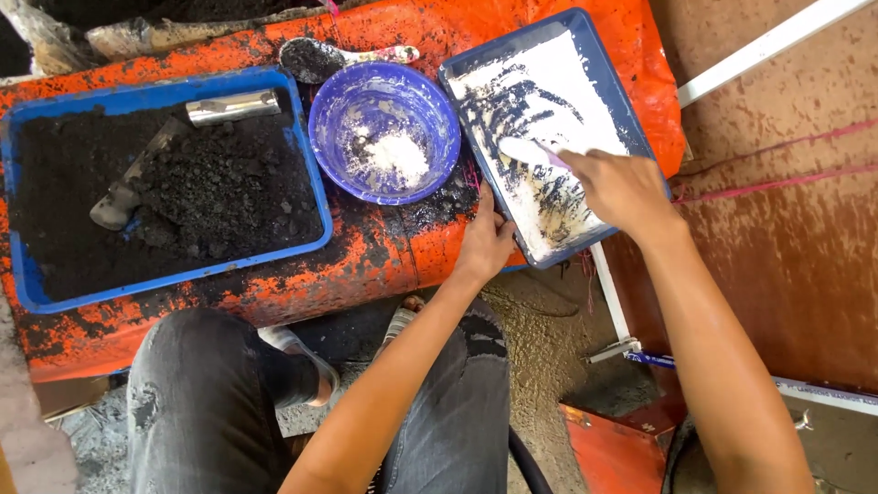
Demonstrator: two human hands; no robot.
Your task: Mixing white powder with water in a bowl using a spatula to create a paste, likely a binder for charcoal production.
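On the left of the orange, soot-stained desk [366, 261] sits my big blue tray [27, 274] of coarse black soil, a metal scoop [174, 137] half buried in it. To the right, tilted, lies the smaller blue tray [585, 55], its flat bottom smeared with chalky white powder and dark streaks. Between them stands the round purple bowl [384, 133] with a white heap inside, and a soil-caked spoon [338, 58] beyond it. My left hand [485, 240] pinches the small tray's near edge to steady it; my right hand [622, 187] is closed on a pale spoon-like spreader [530, 151]. I judge I am mid-spread; next comes covering the bare streaks evenly.
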